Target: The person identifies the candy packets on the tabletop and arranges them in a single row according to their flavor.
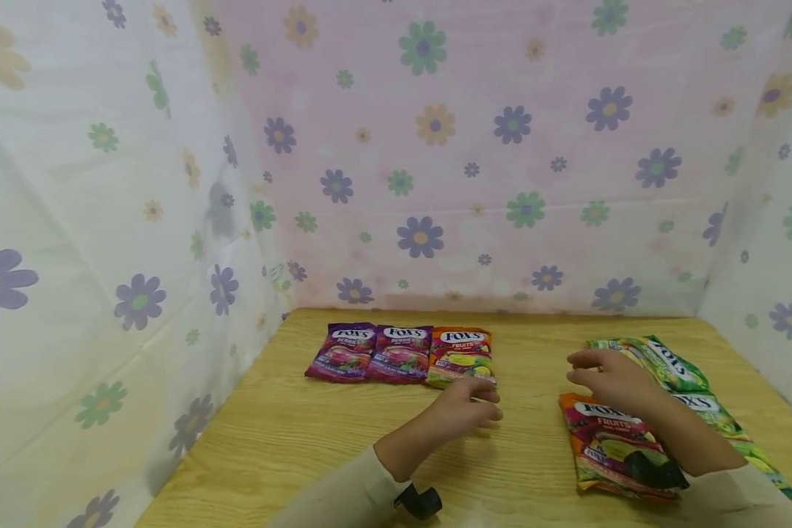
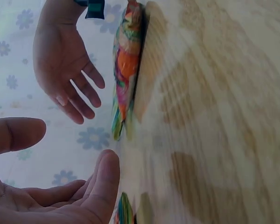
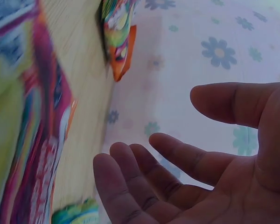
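My left hand (image 1: 454, 416) hovers over the wood table, just in front of the orange Fox's Fruits bag (image 1: 460, 356), its fingers relaxed and holding nothing. The right hand (image 1: 623, 381) hangs above a nearer red-orange Fox's Fruits bag (image 1: 610, 451), partly hidden by that arm. In the right wrist view this hand (image 3: 210, 182) has its thumb apart from slightly bent fingers, with no bag between them. Two purple Fox's Berries bags (image 1: 346, 353) (image 1: 401, 355) lie in a row left of the orange bag.
Green Fox's bags (image 1: 676, 367) (image 1: 706, 403) lie at the right of the table (image 1: 290, 440), partly behind the right arm. Flower-print cloth (image 1: 422, 183) hangs at the back and both sides. A dark band piece (image 1: 419, 503) sits at the left wrist.
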The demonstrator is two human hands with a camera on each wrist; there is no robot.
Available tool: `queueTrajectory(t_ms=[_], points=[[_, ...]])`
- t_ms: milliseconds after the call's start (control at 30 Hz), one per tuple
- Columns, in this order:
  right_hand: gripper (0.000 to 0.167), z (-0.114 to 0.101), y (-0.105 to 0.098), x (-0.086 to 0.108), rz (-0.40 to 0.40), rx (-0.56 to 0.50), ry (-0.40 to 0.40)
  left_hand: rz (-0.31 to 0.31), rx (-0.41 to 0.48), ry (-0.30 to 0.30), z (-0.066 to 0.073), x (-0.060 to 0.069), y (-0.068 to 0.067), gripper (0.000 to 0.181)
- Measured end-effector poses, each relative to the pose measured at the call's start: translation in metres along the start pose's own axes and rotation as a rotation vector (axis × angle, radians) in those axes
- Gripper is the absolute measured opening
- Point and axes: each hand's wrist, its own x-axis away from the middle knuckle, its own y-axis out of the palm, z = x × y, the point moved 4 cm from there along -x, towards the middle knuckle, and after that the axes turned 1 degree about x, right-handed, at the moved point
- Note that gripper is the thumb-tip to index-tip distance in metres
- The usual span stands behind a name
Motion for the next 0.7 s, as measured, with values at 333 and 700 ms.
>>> queueTrajectory(t_ms=[333, 700], points=[[0.063, 0.029, -0.028, 0.025, -0.042, 0.031, 0.061, -0.141, 0.181, -0.036, 0.002, -0.006, 0.026, 0.058], [0.051, 0.053, -0.043, 0.047, -0.138, -0.034, 0.138, -0.186, 0.177, -0.117, 0.006, -0.025, 0.064, 0.051]])
